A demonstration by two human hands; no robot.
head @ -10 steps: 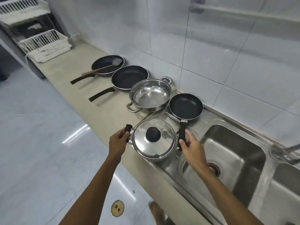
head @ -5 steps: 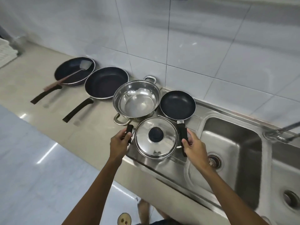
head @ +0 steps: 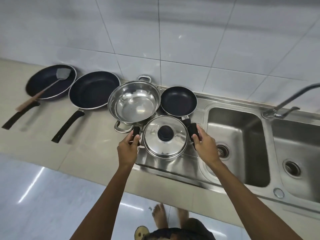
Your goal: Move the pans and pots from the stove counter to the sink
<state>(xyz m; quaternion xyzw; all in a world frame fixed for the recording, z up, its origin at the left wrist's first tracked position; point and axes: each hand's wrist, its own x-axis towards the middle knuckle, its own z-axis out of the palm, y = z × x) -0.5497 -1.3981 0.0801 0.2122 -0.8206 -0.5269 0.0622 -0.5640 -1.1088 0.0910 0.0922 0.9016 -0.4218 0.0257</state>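
Observation:
A lidded steel pot [head: 165, 138] with a black knob hangs over the steel drainboard [head: 166, 164]. My left hand [head: 128, 149] grips its left black handle and my right hand [head: 205, 146] grips its right black handle. Behind it stand an open steel pot [head: 134, 100] and a small black frying pan [head: 178, 100]. Further left on the beige counter [head: 86, 149] lie a large black frying pan [head: 94, 89] and another black pan [head: 50, 83] with a spatula [head: 50, 86] resting in it. The left sink basin [head: 237, 144] lies to the right of the pot.
A second basin [head: 297, 160] sits at the far right, with a tap [head: 285, 104] on the rim between the two. A tiled wall [head: 173, 35] backs the counter. My bare feet [head: 161, 213] stand on the glossy floor below.
The view has swung rightward and downward, bringing both basins into sight. Both hands keep their hold on the lidded pot's handles, and it has lifted slightly toward me.

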